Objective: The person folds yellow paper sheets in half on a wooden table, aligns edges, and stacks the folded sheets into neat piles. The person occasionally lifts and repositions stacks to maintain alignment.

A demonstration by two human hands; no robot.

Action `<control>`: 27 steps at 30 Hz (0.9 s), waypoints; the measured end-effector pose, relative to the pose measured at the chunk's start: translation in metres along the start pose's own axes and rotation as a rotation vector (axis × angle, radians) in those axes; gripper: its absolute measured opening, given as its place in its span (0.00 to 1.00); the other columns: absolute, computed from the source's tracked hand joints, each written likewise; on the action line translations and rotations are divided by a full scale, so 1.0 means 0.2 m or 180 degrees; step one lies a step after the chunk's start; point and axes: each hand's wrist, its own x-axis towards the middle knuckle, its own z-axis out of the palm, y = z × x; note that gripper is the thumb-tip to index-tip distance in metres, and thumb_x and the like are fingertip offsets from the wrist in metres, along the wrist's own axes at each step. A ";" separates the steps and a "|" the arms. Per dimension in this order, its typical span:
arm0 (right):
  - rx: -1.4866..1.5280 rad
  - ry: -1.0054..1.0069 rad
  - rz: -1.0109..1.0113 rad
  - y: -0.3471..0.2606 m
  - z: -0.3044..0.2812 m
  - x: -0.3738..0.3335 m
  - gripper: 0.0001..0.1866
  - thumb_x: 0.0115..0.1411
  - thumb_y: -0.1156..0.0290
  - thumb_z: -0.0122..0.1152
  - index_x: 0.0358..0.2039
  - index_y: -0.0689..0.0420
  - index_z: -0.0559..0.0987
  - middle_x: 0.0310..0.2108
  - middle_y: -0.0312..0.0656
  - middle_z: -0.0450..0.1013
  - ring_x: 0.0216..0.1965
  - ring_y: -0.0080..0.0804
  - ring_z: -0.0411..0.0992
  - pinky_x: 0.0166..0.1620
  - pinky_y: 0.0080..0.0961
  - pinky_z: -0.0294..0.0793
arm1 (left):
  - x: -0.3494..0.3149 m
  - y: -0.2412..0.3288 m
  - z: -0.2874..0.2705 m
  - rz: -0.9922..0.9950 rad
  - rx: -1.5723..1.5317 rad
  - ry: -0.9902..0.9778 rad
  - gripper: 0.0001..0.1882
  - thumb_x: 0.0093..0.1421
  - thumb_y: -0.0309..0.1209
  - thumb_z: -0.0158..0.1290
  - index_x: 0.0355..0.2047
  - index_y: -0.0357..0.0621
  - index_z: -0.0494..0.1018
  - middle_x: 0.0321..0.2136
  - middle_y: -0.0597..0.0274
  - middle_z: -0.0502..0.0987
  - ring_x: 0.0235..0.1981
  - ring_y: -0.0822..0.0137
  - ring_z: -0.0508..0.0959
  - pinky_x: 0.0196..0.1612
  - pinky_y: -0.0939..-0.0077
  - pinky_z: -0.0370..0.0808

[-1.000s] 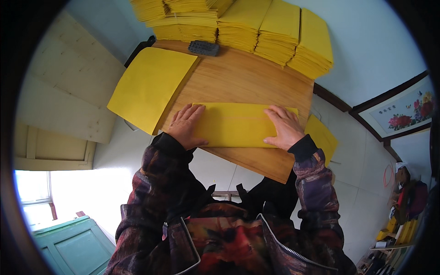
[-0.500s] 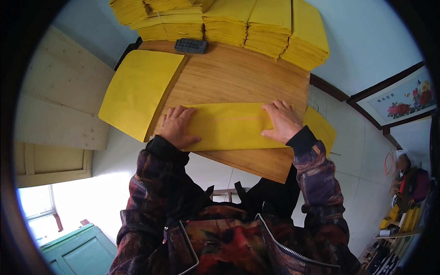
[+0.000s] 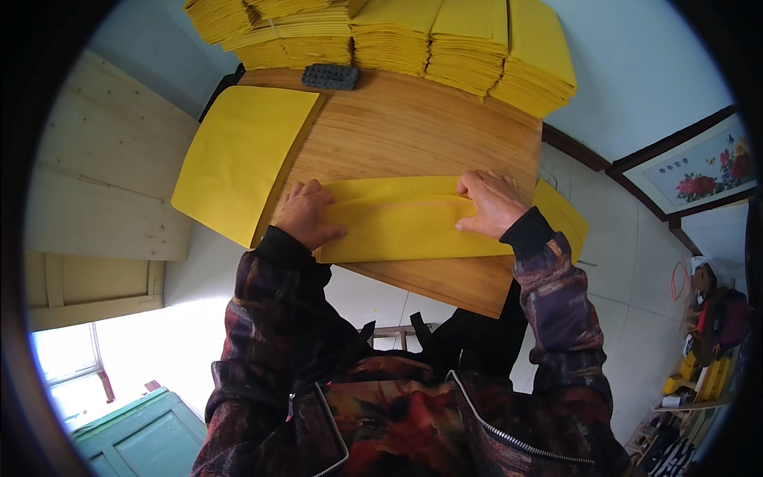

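A folded yellow paper sheet [image 3: 397, 234] lies crosswise near the front of the wooden table, with a faint pink line along its upper part. At its left end my left hand [image 3: 304, 216] is closed on the paper, fingers curled and thumb pressed on the front layer. My right hand [image 3: 497, 205] grips the right end the same way, its fingers bent at the fold. Between the hands, the front layer's upper edge stands slightly raised from the strip behind it. Both palms and some fingertips are hidden.
A stack of flat yellow sheets [image 3: 246, 151] lies at the table's left. Tall piles of folded yellow paper [image 3: 465, 48] line the back edge, near a dark grey ridged block [image 3: 330, 77]. Another yellow sheet [image 3: 559, 215] sticks out at the right of the wooden table [image 3: 413, 119].
The fingers of both hands have curled in more at the fold. The front layer's upper edge has lifted a little between them. The sheet stays in nearly the same place.
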 end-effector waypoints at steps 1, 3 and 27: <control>0.0026 -0.0084 0.0001 0.00 0.00 0.01 0.23 0.40 0.62 0.72 0.34 0.56 0.71 0.35 0.42 0.69 0.45 0.44 0.66 0.48 0.39 0.61 | 0.00 -0.01 0.00 0.0030 -0.0040 0.0023 0.22 0.38 0.39 0.65 0.34 0.42 0.75 0.37 0.57 0.71 0.45 0.52 0.67 0.50 0.61 0.64; 0.0010 -0.0194 -0.0024 0.01 0.00 0.02 0.21 0.40 0.63 0.71 0.32 0.56 0.72 0.34 0.42 0.70 0.43 0.44 0.66 0.47 0.39 0.61 | -0.01 -0.02 0.01 0.0105 -0.0129 0.0105 0.21 0.38 0.37 0.65 0.33 0.43 0.76 0.36 0.57 0.70 0.44 0.52 0.67 0.49 0.61 0.65; 0.0204 -0.0041 -0.0339 0.04 -0.03 0.04 0.14 0.46 0.63 0.63 0.29 0.60 0.77 0.28 0.52 0.75 0.36 0.52 0.73 0.38 0.45 0.70 | -0.04 -0.03 0.03 -0.0150 -0.1260 -0.0019 0.18 0.46 0.29 0.61 0.38 0.36 0.74 0.34 0.47 0.74 0.39 0.51 0.76 0.43 0.67 0.73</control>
